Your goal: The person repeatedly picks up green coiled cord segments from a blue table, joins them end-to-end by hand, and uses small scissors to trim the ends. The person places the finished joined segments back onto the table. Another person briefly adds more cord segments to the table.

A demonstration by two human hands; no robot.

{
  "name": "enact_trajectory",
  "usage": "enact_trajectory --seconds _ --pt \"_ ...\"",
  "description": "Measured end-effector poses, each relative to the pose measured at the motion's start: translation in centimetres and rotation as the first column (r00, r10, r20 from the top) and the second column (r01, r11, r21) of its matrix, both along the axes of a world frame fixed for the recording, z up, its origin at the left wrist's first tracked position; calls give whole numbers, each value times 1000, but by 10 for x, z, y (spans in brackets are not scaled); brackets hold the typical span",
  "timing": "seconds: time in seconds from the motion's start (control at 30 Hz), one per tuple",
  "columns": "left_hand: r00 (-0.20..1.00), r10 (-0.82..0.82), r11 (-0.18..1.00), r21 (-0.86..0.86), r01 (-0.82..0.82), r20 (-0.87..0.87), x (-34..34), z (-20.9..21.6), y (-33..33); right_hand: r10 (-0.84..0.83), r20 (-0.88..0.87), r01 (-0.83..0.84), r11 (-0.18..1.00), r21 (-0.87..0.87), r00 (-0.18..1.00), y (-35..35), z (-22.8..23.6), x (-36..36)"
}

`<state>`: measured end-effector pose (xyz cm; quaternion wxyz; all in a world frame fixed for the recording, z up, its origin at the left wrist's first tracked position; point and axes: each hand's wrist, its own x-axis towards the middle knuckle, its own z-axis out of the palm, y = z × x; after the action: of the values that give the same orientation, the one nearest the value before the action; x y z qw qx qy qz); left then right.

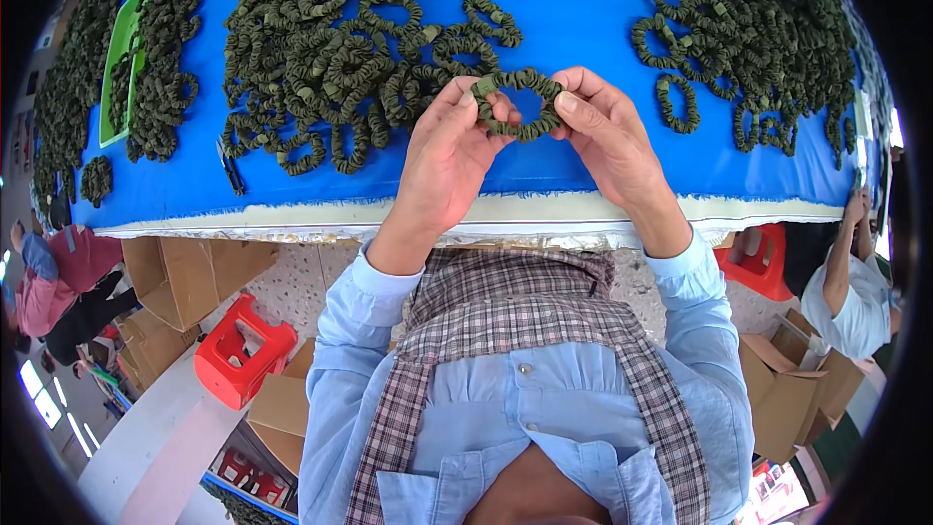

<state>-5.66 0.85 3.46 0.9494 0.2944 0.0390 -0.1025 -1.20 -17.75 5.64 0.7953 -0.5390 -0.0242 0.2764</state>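
Scrunchie (pixel 520 104) pinched between both hands

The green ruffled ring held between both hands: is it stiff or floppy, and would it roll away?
The ring looks soft and floppy: its gathered fabric wrinkles between the left hand and right hand. Probably light, held by fingertips only. Unlikely to roll; the others lie flat and limp.

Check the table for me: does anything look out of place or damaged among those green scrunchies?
Nothing looks damaged. Both hands, left hand and right hand, hold one green scrunchie above the blue table. One oddity: small dark snips lie loose near the front edge, beside the middle pile.
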Motion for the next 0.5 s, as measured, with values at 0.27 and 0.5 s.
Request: enact_trajectory --seconds 0.27,0.5 --pt "999 23 994 105 -28 46 2 5 -1 25 214 19 980 -200 977 5 0 -9" --pt "999 -32 932 361 15 40 -1 5 -8 182 260 -92 942 -321 948 2 -3 -5"
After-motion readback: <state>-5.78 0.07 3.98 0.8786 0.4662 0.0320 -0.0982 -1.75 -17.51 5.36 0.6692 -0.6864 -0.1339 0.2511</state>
